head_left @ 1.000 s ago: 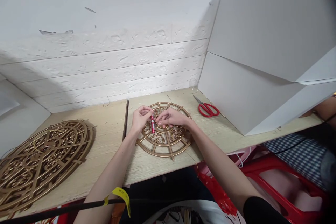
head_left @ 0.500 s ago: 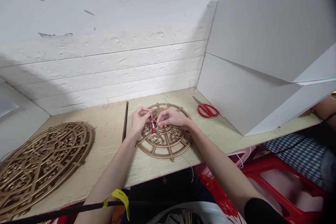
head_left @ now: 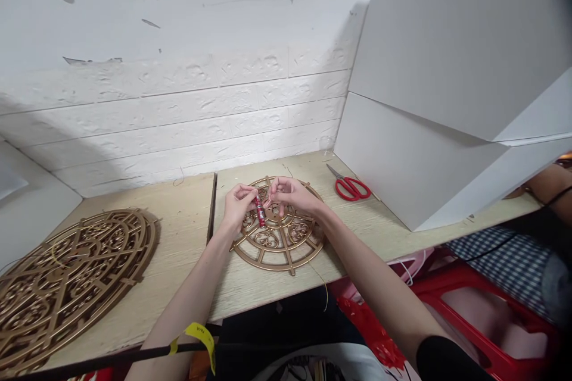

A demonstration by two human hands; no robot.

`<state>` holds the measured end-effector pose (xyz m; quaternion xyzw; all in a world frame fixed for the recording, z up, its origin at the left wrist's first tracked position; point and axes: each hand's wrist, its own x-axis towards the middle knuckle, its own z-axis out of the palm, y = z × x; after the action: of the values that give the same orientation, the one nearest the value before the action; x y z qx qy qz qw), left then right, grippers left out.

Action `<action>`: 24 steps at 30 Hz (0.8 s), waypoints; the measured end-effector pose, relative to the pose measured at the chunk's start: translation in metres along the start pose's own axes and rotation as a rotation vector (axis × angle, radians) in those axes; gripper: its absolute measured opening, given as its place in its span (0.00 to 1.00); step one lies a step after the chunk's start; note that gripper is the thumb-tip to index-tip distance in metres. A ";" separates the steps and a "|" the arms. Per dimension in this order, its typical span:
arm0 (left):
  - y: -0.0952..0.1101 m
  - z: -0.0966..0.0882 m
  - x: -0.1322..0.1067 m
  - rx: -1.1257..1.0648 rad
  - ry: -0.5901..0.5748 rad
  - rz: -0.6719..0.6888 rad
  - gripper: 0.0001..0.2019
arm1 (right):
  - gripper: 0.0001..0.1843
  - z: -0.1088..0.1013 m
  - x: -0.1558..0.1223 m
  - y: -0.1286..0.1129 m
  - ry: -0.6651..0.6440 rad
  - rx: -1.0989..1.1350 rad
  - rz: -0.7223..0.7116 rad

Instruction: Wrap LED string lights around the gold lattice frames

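Observation:
My left hand [head_left: 239,205] pinches the top end of a slim red tube with white markings [head_left: 260,214]. The tube stands slanted over a round gold openwork panel [head_left: 286,258] that lies on the table. Just right of the tube is my right hand [head_left: 292,193], raised over the panel's middle with thumb and forefinger pinched together and the other fingers curled. Whatever is between those fingertips is too small to make out. A thin yellowish thread [head_left: 325,292] hangs over the table's front edge near the panel.
Scissors with red handles [head_left: 352,189] lie right of the panel. Several similar gold panels [head_left: 111,286] are stacked at the left. Tall white boards [head_left: 402,161] stand at the right, a white brick-patterned wall [head_left: 201,101] behind. Another person's arm [head_left: 552,186] shows far right.
My right hand has lifted slightly away from the panel's middle, its fingers spreading a little. My left hand and the red tube stay in almost the same place.

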<state>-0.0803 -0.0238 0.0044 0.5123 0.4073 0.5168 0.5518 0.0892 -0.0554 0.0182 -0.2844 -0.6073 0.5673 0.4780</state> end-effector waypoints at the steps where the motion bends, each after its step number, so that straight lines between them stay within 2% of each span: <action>1: -0.001 0.000 0.000 0.005 0.000 -0.002 0.17 | 0.15 0.000 0.000 0.000 0.012 0.019 -0.005; 7: -0.003 -0.001 0.001 -0.009 -0.001 -0.009 0.17 | 0.12 0.001 0.003 0.004 0.038 0.080 -0.028; 12: -0.003 -0.001 0.001 -0.001 -0.003 -0.008 0.16 | 0.13 0.002 0.003 0.005 0.029 0.159 0.016; 24: -0.002 0.000 0.001 -0.018 -0.009 -0.011 0.17 | 0.17 0.002 0.002 0.003 -0.034 0.148 0.090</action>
<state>-0.0802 -0.0229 0.0022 0.5074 0.4029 0.5153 0.5609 0.0864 -0.0542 0.0164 -0.2654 -0.5584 0.6363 0.4614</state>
